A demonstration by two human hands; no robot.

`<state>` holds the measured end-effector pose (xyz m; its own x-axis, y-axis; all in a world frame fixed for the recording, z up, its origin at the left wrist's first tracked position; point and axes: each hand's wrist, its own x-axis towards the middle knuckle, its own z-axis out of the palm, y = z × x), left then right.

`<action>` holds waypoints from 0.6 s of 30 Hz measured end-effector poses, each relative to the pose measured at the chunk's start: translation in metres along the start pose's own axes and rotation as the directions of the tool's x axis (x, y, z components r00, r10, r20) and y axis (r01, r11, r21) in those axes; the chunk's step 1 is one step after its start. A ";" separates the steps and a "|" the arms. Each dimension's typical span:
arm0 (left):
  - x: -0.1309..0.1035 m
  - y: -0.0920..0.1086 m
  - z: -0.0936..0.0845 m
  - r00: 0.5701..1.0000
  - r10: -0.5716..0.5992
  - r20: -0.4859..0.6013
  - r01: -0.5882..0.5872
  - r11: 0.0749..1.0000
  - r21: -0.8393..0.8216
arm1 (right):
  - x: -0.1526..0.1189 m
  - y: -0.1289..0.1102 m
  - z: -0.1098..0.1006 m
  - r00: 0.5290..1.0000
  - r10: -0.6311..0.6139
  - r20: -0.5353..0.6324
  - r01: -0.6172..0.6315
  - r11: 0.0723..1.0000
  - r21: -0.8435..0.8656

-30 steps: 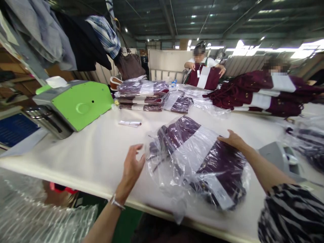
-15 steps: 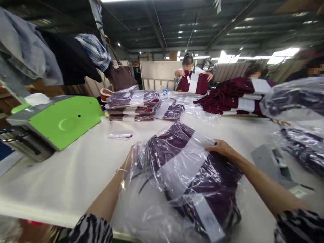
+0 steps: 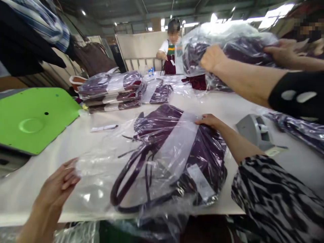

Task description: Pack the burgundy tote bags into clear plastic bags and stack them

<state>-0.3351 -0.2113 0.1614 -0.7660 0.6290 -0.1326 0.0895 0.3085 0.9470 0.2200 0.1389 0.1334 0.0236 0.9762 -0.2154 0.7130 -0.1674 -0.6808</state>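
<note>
A: Where's the maroon bag [image 3: 162,130]?
B: Lying on the desk [image 3: 83,206] inside a clear plastic cover [image 3: 96,184], between the left fingers [image 3: 69,177] and the right fingers [image 3: 202,120]. A white band [image 3: 177,145] crosses it, just beside the right fingertips, and its strap loop [image 3: 125,179] reaches out toward the left hand.
A: What are the fingers doing?
B: The left ones are closed on the edge of the cover, well apart from the bag. The right ones touch the bag's far edge; I can't tell whether they grip it.
A: And further out?
B: A folded white strip [image 3: 103,128] lies beyond the left fingers, with a stack of wrapped bundles [image 3: 111,91] farther beyond. The green panel [image 3: 35,118] stands to the left of that strip. Right of the right fingers there's a grey device [image 3: 253,130].
A: Anyone near?
B: Two hands, one of them this bare one [image 3: 215,59], hold a wrapped bundle [image 3: 235,47] up beyond the right fingers. Across the desk, a person in white sleeves [image 3: 163,49] has a maroon piece [image 3: 169,65] in front.
</note>
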 end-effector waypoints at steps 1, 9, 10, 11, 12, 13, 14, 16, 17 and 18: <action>0.000 -0.009 0.004 0.997 -0.071 -0.021 0.069 0.996 -0.058 | 0.003 0.002 0.007 0.999 0.006 -0.032 -0.007 1.000 -0.030; -0.081 -0.059 0.025 0.982 0.187 0.040 -0.187 0.898 0.398 | -0.094 -0.003 0.004 0.881 -0.374 -0.291 0.351 0.927 -0.130; -0.093 -0.059 0.031 0.975 0.185 0.123 -0.220 0.878 0.424 | -0.117 -0.006 0.002 0.886 -0.402 -0.232 0.394 0.916 -0.079; -0.101 -0.058 0.037 0.964 0.167 0.206 -0.242 0.870 0.429 | -0.137 -0.010 0.000 0.890 -0.432 -0.145 0.428 0.902 -0.055; -0.108 -0.057 0.044 0.954 0.146 0.263 -0.249 0.873 0.418 | -0.153 -0.012 -0.001 0.884 -0.464 -0.062 0.460 0.886 -0.061; -0.111 -0.056 0.050 0.951 0.121 0.283 -0.231 0.887 0.399 | -0.163 -0.014 -0.001 0.872 -0.489 -0.006 0.487 0.869 -0.093; -0.112 -0.055 0.055 0.959 0.090 0.269 -0.189 0.911 0.367 | -0.165 -0.013 -0.002 0.864 -0.503 0.013 0.500 0.854 -0.145; -0.112 -0.050 0.063 0.984 0.012 0.180 -0.047 0.980 0.192 | -0.149 -0.008 -0.003 0.887 -0.460 -0.046 0.434 0.863 -0.259; -0.111 -0.047 0.066 0.986 -0.051 0.158 0.046 0.998 0.038 | -0.133 -0.004 -0.004 0.914 -0.398 -0.082 0.357 0.883 -0.303; -0.111 -0.042 0.068 0.977 -0.125 0.173 0.149 0.980 -0.130 | -0.115 0.002 -0.004 0.941 -0.323 -0.100 0.274 0.902 -0.334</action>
<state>-0.2104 -0.2458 0.1166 -0.6495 0.6992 -0.2988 -0.1092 0.3032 0.9467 0.2215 0.0267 0.1600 -0.1381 0.9866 0.0873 0.8836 0.1625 -0.4392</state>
